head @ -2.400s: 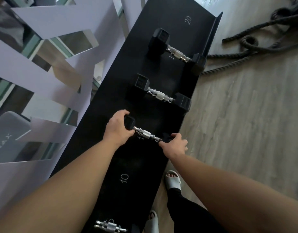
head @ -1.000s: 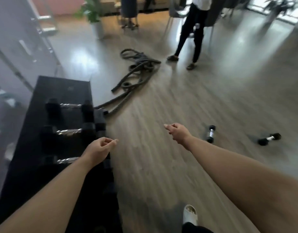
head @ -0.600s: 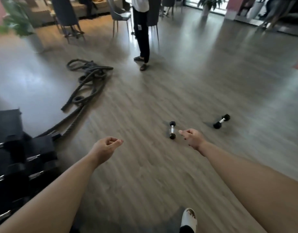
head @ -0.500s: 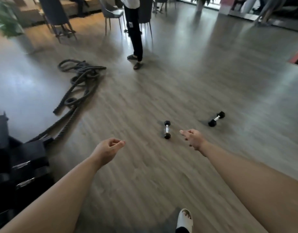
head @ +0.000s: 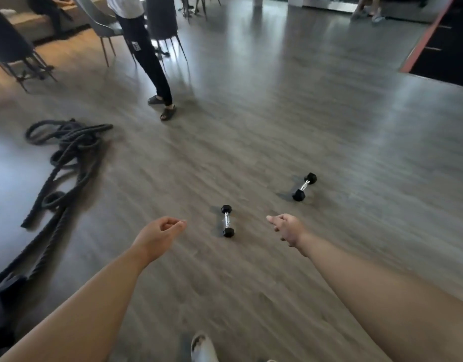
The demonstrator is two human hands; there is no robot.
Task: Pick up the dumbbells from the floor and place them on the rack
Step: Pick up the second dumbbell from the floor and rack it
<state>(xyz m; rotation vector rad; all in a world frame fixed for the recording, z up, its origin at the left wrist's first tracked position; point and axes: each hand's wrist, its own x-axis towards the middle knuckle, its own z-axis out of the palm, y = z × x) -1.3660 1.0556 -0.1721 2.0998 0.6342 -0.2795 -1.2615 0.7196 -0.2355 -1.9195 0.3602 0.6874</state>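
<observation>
Two small black dumbbells with chrome handles lie on the wooden floor. The nearer dumbbell (head: 227, 221) sits between my two outstretched hands, farther out than both. The second dumbbell (head: 304, 186) lies beyond it to the right. My left hand (head: 157, 236) hangs in the air with loosely curled fingers and holds nothing. My right hand (head: 286, 229) is also empty, fingers loosely bent and pointing left. A dark corner of the rack (head: 0, 304) shows at the lower left edge.
A thick black battle rope (head: 66, 158) lies coiled on the floor at the left. A person in dark trousers and sandals (head: 149, 58) stands at the back, near grey chairs (head: 102, 24). My sandalled foot (head: 203, 348) shows at the bottom edge.
Both hands let go of the dumbbell laid on the rack. The view swung right, away from the rack, and the two floor dumbbells now lie closer and more central.
</observation>
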